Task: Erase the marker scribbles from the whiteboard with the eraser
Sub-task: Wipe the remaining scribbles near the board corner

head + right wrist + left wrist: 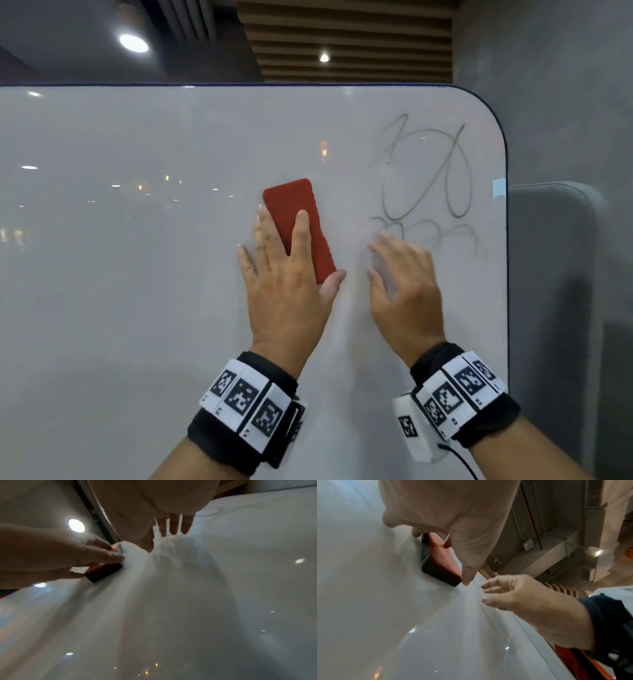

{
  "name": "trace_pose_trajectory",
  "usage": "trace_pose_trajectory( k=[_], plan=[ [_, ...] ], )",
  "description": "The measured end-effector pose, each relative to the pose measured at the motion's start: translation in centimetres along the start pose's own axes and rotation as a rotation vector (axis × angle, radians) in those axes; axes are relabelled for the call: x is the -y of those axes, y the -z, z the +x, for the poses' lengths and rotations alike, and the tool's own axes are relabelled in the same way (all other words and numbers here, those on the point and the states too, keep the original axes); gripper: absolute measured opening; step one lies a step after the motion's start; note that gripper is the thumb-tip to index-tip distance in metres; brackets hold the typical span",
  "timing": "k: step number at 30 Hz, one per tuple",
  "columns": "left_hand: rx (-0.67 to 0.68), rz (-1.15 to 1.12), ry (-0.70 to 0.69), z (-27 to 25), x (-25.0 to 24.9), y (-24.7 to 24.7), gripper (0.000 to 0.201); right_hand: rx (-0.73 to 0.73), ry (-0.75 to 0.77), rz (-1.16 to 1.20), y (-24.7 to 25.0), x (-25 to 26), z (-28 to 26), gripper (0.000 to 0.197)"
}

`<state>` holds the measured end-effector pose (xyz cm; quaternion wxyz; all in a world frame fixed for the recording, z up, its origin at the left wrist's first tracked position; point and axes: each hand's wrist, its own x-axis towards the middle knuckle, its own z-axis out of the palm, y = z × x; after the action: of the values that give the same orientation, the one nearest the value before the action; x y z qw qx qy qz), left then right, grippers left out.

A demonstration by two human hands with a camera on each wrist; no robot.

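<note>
A: What is nearest to the camera?

B: The two wrists, each with a black band carrying white printed marker tags (245, 399). Above them, the left hand (286, 270) lies on the red rectangular felt-covered eraser (298, 224). Its fingers are almost straight; one finger rests on the red top, the others lie along its left side and the thumb is against the lower right corner. So it holds the eraser flat against the glossy white whiteboard with rounded corner (137, 240).

A: And the right hand (406, 287)?

B: It holds nothing. The fingers are spread and relaxed, near the board, just right of the eraser. I cannot tell if the fingertips really touch the surface.

A: How much is already erased?

B: I judge almost nothing. The thin grey looping marker scribbles (428, 174) are farther, in the upper right part of the board, and they look complete. The eraser is apart from them, to their left. The whole wiping work is still left.
</note>
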<state>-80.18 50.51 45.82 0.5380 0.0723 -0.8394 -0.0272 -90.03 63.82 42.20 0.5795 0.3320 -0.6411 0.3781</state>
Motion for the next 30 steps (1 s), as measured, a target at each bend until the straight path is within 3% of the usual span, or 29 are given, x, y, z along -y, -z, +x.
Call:
trace_pose_trajectory(
  k=[3, 9, 11, 14, 15, 17, 20, 22, 26, 28, 30],
  plan=[
    [-0.006, 0.019, -0.161, -0.3, -0.3, -1.1, 0.082, 0.05, -0.127, -0.143, 0.9, -2.5, -1.5, 0.055],
    [0.078, 0.161, -0.578, -0.9, 0.0, -1.9, 0.069, 0.133, -0.12, -0.174, 0.5, -3.9, -3.0, 0.062],
    [0.038, 0.163, -0.515, -0.7, 0.0, -2.0, 0.07, 0.131, -0.121, -0.18, 0.5, -4.1, -3.2, 0.062],
    [-0.099, 0.102, -0.166, 0.0, -0.5, -1.7, 0.068, 0.149, -0.091, -0.194, 0.7, -4.5, -3.3, 0.064],
    [-0.114, 0.103, -0.123, 0.0, -0.9, -1.8, 0.068, 0.154, -0.088, -0.199, 0.8, -4.6, -3.3, 0.065],
    [-0.075, 0.125, -0.212, -0.8, -1.8, -2.4, 0.068, 0.152, -0.084, -0.211, 0.9, -4.9, -3.4, 0.066],
    [0.067, 0.177, -0.479, -2.4, -2.9, -3.5, 0.066, 0.123, -0.112, -0.194, 1.0, -5.2, -4.1, 0.07],
    [0.05, 0.205, -0.435, -1.9, -2.7, -3.0, 0.067, 0.102, -0.132, -0.171, 1.1, -5.6, -4.7, 0.073],
    [-0.059, 0.213, -0.113, -0.1, -2.7, -1.6, 0.071, 0.096, -0.144, -0.158, 1.3, -6.4, -5.3, 0.075],
    [-0.028, 0.198, -0.125, -0.3, -3.3, -1.9, 0.073, 0.1, -0.158, -0.126, 1.4, -6.4, -5.2, 0.076],
    [0.046, 0.18, -0.283, -1.2, -4.2, -2.8, 0.071, 0.089, -0.186, -0.059, 1.4, -6.1, -5.1, 0.077]
  ],
)
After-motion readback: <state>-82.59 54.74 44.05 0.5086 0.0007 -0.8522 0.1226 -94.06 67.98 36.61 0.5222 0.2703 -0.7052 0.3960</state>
